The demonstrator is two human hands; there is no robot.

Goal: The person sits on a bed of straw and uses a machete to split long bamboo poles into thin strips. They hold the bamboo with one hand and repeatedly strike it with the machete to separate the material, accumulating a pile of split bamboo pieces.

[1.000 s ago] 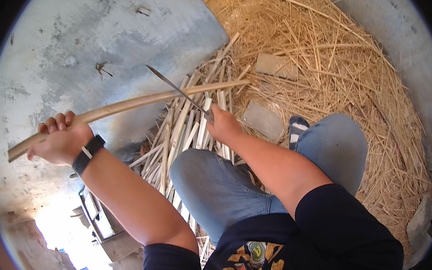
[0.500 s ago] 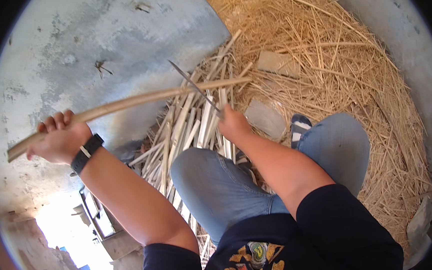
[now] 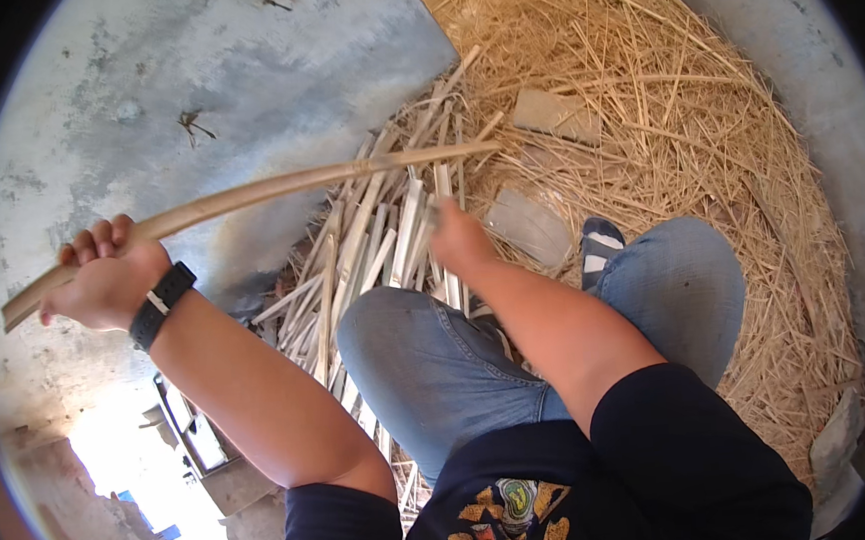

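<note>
My left hand is wrapped round the left end of a long, slightly bowed bamboo strip, palm turned up. The strip reaches to the right across the pile of split pieces, and its far end lies over the shavings. My right hand is closed on the handle of a knife, just below the strip's right part. The knife's blade is smeared by motion, so I cannot tell whether it touches the strip.
Pale split bamboo pieces are heaped left of my knees. Thin shavings cover the floor ahead and to the right, around two flat stone slabs. A grey wall stands at the left, another wall at the right.
My left hand and the strip have shifted slightly up and to the left. The knife blade, sharp across the strip before, is now blurred; my right hand has moved up a little.
</note>
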